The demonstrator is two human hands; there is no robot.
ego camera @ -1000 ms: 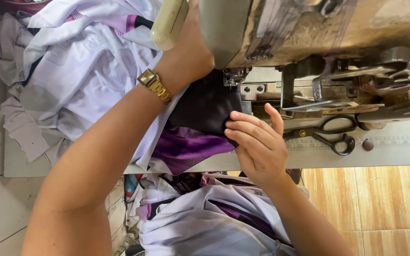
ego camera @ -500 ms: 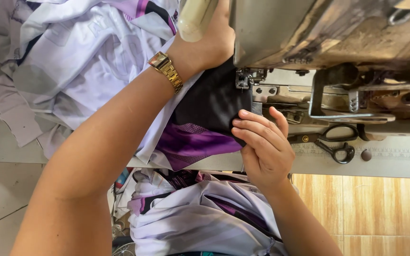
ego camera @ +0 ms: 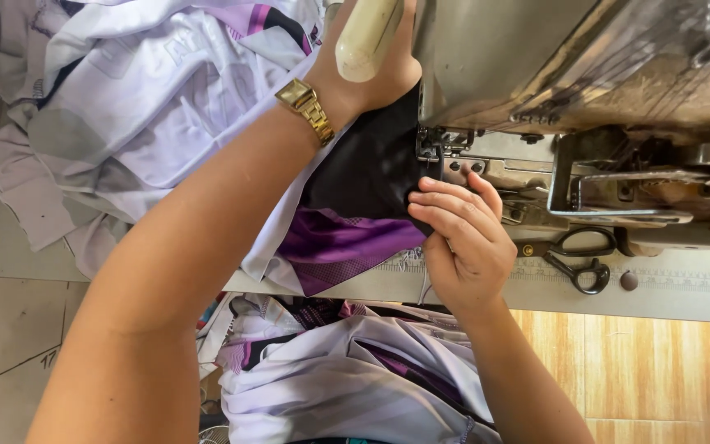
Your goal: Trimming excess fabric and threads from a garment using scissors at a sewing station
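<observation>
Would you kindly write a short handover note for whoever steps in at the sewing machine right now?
Left hand: flat on the black fabric panel behind the needle area, gold wristwatch on the wrist.
Right hand: fingertips pinch the panel's edge at the presser foot.
Purple-and-black section hangs over the table edge; white garments are piled at left; scissors lie at right.
Done: fabric positioned under the foot.
Left: the seam; progress cannot be told.

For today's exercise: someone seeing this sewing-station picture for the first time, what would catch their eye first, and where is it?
Most striking is the black and purple fabric at the centre, pinched at its edge by the right hand just in front of the sewing machine that fills the upper right. The left hand reaches over the cloth beneath the machine, a gold wristwatch on its wrist. Black scissors lie on the table right of the hands.
</observation>
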